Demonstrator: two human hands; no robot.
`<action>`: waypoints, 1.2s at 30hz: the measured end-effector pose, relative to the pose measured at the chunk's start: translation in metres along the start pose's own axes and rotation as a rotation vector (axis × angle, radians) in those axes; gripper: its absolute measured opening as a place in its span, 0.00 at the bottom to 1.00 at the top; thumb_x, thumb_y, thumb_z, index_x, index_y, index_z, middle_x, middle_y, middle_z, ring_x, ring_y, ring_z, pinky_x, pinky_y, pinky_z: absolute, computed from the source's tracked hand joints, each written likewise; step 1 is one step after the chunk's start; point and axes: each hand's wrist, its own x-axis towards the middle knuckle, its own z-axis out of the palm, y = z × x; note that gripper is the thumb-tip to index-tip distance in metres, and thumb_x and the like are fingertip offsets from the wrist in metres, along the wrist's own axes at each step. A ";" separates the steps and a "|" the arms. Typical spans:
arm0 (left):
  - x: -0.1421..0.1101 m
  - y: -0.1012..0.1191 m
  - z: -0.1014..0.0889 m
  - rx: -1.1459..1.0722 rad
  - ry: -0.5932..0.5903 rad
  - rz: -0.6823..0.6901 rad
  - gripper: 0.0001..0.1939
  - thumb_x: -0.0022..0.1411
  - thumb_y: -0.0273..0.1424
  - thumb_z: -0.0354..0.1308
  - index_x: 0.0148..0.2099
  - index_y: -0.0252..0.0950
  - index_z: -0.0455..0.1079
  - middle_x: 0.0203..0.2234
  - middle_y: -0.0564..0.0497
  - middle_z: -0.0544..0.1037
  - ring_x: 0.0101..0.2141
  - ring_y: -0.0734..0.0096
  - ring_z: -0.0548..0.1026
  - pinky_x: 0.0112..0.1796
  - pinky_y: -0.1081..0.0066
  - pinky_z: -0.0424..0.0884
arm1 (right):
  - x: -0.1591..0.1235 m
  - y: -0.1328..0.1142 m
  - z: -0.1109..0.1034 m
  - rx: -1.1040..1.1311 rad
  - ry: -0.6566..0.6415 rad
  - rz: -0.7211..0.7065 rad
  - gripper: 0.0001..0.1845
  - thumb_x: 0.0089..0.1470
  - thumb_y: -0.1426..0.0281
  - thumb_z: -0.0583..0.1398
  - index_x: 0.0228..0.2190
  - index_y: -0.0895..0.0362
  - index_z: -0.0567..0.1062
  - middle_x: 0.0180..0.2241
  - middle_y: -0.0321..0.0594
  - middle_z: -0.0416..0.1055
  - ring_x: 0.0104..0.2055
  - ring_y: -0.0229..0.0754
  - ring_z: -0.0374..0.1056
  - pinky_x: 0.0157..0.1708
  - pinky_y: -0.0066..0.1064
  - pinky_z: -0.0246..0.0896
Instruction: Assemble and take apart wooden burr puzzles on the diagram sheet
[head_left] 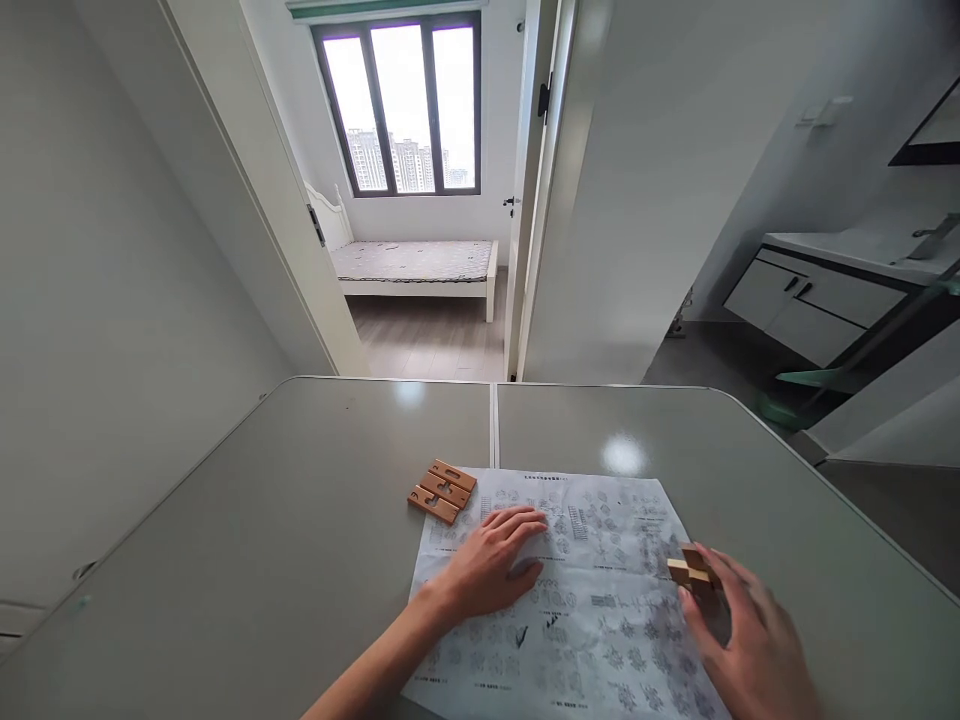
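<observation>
A large printed instruction sheet (592, 580) lies on the table, covered with rows of small diagrams and a few black pen ticks. My left hand (499, 560) rests palm down on its left half, fingers stretched out and thumb apart, holding nothing. At the sheet's right edge, my right hand (742, 620) has its thumb and fingers around a small wooden burr puzzle (690, 572); part of the puzzle is hidden behind the fingers. Several flat brown wooden puzzle pieces (442, 490) with cut-out slots lie side by side across the sheet's upper left corner.
The grey table (247, 560) has a pale seam and a raised rim. Beyond its far edge, a doorway shows a bed (420, 262) under a window (405, 110). White walls stand on both sides, and a sink cabinet (814, 300) is at the right.
</observation>
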 end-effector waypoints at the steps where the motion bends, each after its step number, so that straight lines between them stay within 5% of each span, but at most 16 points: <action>1: 0.000 0.000 0.000 -0.003 -0.003 0.000 0.24 0.68 0.29 0.61 0.65 0.43 0.66 0.66 0.47 0.73 0.67 0.57 0.68 0.67 0.54 0.63 | -0.002 0.000 0.000 0.021 -0.008 0.022 0.28 0.66 0.52 0.51 0.59 0.54 0.70 0.58 0.54 0.70 0.58 0.66 0.68 0.57 0.60 0.63; 10: 0.000 0.002 -0.001 -0.025 0.002 -0.009 0.25 0.68 0.29 0.61 0.65 0.43 0.66 0.65 0.47 0.74 0.67 0.57 0.68 0.67 0.53 0.63 | 0.008 -0.016 -0.008 0.166 -0.063 0.207 0.32 0.60 0.49 0.58 0.58 0.53 0.71 0.52 0.52 0.73 0.50 0.62 0.75 0.48 0.54 0.70; 16: 0.000 0.001 0.000 -0.065 0.013 -0.016 0.25 0.67 0.29 0.62 0.65 0.43 0.67 0.65 0.46 0.74 0.66 0.56 0.69 0.67 0.54 0.63 | 0.034 -0.059 0.001 0.546 -0.074 0.249 0.37 0.56 0.50 0.65 0.61 0.52 0.67 0.53 0.50 0.74 0.54 0.61 0.75 0.50 0.51 0.73; 21: -0.002 -0.005 -0.003 -0.297 0.077 -0.146 0.21 0.76 0.44 0.51 0.65 0.43 0.67 0.60 0.44 0.78 0.60 0.55 0.74 0.62 0.54 0.69 | 0.051 -0.117 0.011 0.759 -0.145 0.014 0.33 0.61 0.58 0.65 0.62 0.49 0.64 0.55 0.48 0.72 0.56 0.56 0.73 0.57 0.52 0.71; 24: -0.003 -0.009 -0.009 -0.527 0.145 -0.217 0.29 0.79 0.50 0.36 0.66 0.42 0.66 0.51 0.44 0.82 0.53 0.56 0.78 0.58 0.58 0.71 | 0.053 -0.146 0.017 0.754 -0.154 -0.178 0.29 0.63 0.63 0.64 0.62 0.48 0.64 0.55 0.48 0.70 0.55 0.55 0.73 0.58 0.54 0.71; 26: -0.003 -0.009 -0.013 -0.626 0.173 -0.250 0.32 0.77 0.55 0.36 0.65 0.42 0.67 0.46 0.45 0.83 0.49 0.56 0.79 0.54 0.60 0.73 | 0.052 -0.160 0.022 0.745 -0.154 -0.318 0.27 0.65 0.66 0.63 0.62 0.47 0.64 0.55 0.48 0.69 0.55 0.55 0.72 0.56 0.53 0.72; 32: 0.000 -0.005 -0.018 -0.719 0.154 -0.291 0.31 0.73 0.60 0.43 0.42 0.38 0.72 0.34 0.49 0.75 0.35 0.64 0.72 0.40 0.67 0.71 | 0.048 -0.172 0.046 0.765 -0.189 -0.554 0.24 0.69 0.72 0.58 0.62 0.46 0.63 0.57 0.48 0.68 0.58 0.53 0.71 0.57 0.49 0.73; 36: 0.001 -0.005 -0.017 -0.720 0.163 -0.323 0.30 0.73 0.59 0.45 0.41 0.38 0.69 0.32 0.52 0.71 0.33 0.67 0.68 0.36 0.69 0.68 | 0.045 -0.169 0.054 0.794 -0.160 -0.520 0.23 0.68 0.71 0.60 0.61 0.47 0.65 0.57 0.48 0.68 0.60 0.54 0.70 0.57 0.49 0.73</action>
